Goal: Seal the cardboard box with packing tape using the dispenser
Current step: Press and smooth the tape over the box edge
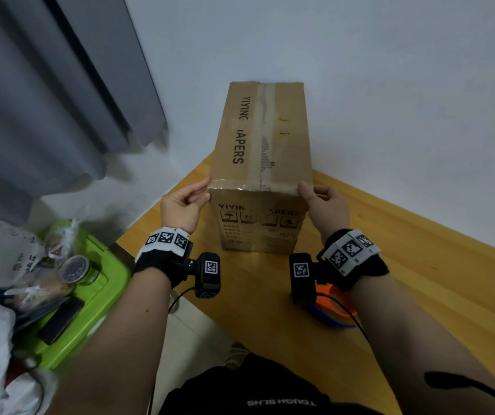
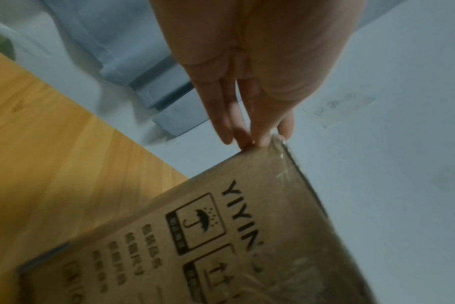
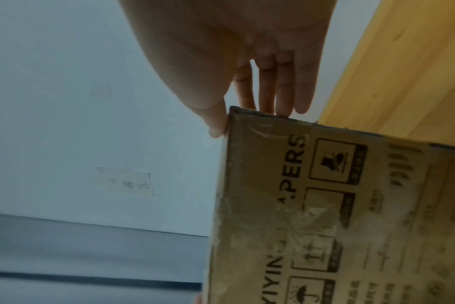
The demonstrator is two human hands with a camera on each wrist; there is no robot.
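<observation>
A closed cardboard box (image 1: 262, 139) printed "YIYING PAPERS" stands on the wooden table (image 1: 420, 280), one end toward me. Clear tape (image 1: 265, 121) runs along its top seam, and another strip (image 1: 240, 184) lies across the near top edge. My left hand (image 1: 201, 191) touches the near left top corner, thumb on top and straight fingers (image 2: 229, 123) against the side. My right hand (image 1: 310, 191) is at the near right top corner in the same way, fingers (image 3: 283, 92) straight against the box (image 3: 325, 205). The orange and blue tape dispenser (image 1: 334, 304) lies on the table under my right forearm, partly hidden.
A green bin (image 1: 96, 283) with bags, a round tin and a dark flat object sits left of the table. A grey curtain (image 1: 45, 100) hangs at the left. The white wall stands close behind the box. Bare wood spreads to the right of the box.
</observation>
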